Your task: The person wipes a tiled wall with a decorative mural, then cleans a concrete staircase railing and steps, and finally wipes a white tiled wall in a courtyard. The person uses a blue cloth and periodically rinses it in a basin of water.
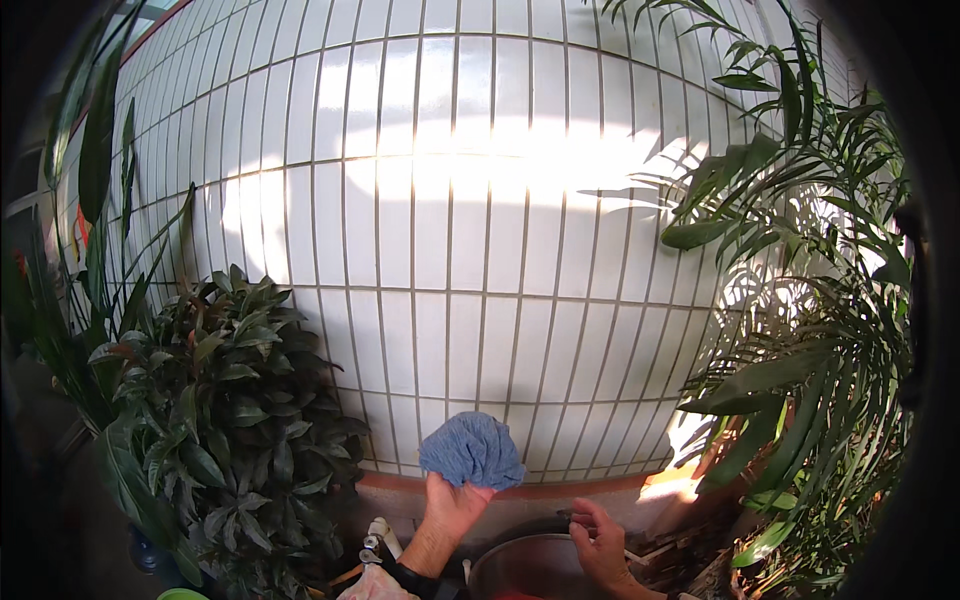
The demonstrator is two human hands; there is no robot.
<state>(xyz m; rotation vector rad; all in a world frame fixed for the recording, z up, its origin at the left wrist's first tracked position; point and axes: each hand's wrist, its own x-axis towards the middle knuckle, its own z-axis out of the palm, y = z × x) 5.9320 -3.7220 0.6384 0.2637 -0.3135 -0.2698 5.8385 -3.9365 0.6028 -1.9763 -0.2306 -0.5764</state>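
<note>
A bunched blue cloth (pixel 472 450) rests on the raised palm and fingers of my left hand (pixel 456 508), in front of the lower wall. The cloth hides most of the fingers. Lower and to the right, my right hand (pixel 602 541) hovers by the right side of a round metal basin (pixel 517 566). Its fingers are loosely bent, and nothing shows between them. Only the upper part of the basin is in view.
White tiles cover the wall (pixel 465 330), which has a reddish ledge (pixel 592 484) at its foot. Metal taps (pixel 370 551) stand beside my left forearm. A leafy bush (pixel 247 420) fills the left; palm-like fronds (pixel 802 375) crowd the right, above wood pieces (pixel 667 551).
</note>
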